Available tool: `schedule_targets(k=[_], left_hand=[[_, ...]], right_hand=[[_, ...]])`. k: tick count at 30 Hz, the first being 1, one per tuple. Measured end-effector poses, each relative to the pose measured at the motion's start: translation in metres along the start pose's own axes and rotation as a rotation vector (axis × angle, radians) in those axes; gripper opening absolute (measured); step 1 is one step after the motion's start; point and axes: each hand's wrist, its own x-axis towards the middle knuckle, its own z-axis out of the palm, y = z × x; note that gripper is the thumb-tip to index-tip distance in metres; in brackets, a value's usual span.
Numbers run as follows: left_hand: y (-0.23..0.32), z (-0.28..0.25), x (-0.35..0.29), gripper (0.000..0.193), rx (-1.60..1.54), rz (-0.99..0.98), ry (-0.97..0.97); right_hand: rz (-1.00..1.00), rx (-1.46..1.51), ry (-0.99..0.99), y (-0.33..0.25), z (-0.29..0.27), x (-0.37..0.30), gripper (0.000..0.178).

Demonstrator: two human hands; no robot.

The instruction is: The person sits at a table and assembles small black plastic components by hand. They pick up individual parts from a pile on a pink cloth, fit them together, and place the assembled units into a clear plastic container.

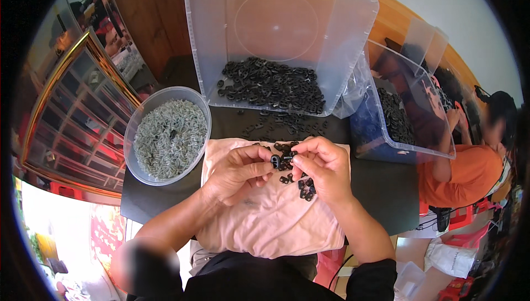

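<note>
Over a pale pink cloth [259, 218], my left hand [237, 174] pinches a small oval black plastic piece with holes [275, 162] between thumb and fingertips. Close beside it on the right, my right hand [323, 168] has thumb and forefinger closed on a tiny dark piece [293, 155], mostly hidden by the fingertips. The two hands are slightly apart. Loose black plastic pieces [307, 189] lie on the cloth under and between my hands, some of them hidden by the fingers.
At left stands a round clear tub [130, 154] full of small translucent grey pieces. A large clear bin [281, 25], tipped on its side, holds black pieces, some spilled onto the dark table [386, 196]. Another clear bin [406, 149] sits at right, near a seated person [464, 174] in orange.
</note>
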Motion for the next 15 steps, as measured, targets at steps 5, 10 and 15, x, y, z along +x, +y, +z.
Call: schedule_targets(k=[5,10,15], left_hand=[[-0.001,0.000,-0.003,0.012,-0.082,-0.048,-0.004],[-0.002,0.002,-0.003,0.011,-0.162,-0.032,-0.010],[-0.005,0.003,-0.004,0.012,-0.133,0.010,0.016]], right_hand=[[-0.024,0.003,-0.004,-0.004,0.008,-0.004,0.011],[-0.040,-0.004,0.023,0.000,0.013,-0.009,0.012],[-0.029,-0.006,0.040,0.002,0.015,-0.011,0.013]])
